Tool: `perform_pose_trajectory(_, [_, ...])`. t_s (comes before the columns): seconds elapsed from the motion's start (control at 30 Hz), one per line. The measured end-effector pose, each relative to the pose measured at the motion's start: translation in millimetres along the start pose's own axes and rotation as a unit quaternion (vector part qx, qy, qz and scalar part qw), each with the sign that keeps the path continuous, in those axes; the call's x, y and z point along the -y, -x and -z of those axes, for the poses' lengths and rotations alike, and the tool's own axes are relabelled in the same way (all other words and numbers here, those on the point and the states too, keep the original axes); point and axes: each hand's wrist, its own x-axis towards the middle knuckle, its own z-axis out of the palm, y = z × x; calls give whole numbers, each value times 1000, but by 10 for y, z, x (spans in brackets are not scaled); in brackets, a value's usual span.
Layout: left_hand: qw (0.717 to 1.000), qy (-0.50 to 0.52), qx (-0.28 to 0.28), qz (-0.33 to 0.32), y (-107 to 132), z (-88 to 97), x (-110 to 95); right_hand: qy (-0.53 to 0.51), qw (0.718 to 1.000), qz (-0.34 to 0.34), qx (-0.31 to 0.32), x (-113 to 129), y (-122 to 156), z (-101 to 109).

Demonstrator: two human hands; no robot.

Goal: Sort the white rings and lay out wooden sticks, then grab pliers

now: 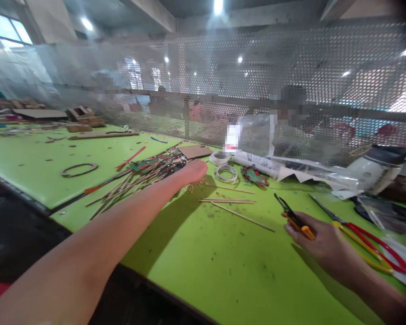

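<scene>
My left hand (196,171) reaches far across the green table, curled closed with its fingers turned away from view. Gold-speckled, tinsel-like strands (193,186) show just below it; whether the hand grips them is hidden. Beside it lie a heap of thin wooden sticks (122,192) and red-and-green decorated pieces (149,164). My right hand (313,237) is closed around pliers (295,220) with dark jaws and black-and-orange handles, pointing away over the table. Several loose sticks (228,201) lie between the two hands.
Large scissors (368,243) with red and yellow handles lie beside my right hand. White tape rolls (226,173), a plastic-wrapped roll (257,163) and a white-and-black jug-like container (375,169) stand farther back. A perforated screen (196,90) borders the table, with people behind it.
</scene>
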Motion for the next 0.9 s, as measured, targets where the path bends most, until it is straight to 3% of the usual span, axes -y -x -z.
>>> perform_pose_trajectory(0.13, [994, -50, 90, 27, -105, 46, -89, -2, 1000, 6, 15, 8, -15, 24])
perform_pose_trajectory(0.33, [988, -55, 134, 53, -141, 139, -98, -4, 1000, 26, 10, -25, -51, 41])
perform_pose_trajectory(0.7, [987, 122, 83, 64, 116, 270, 20, -4, 1000, 18, 22, -14, -28, 46])
perform_pose_trajectory(0.9, [969, 235, 78, 10, 298, 345, -322, -1, 999, 35, 22, 20, -13, -8])
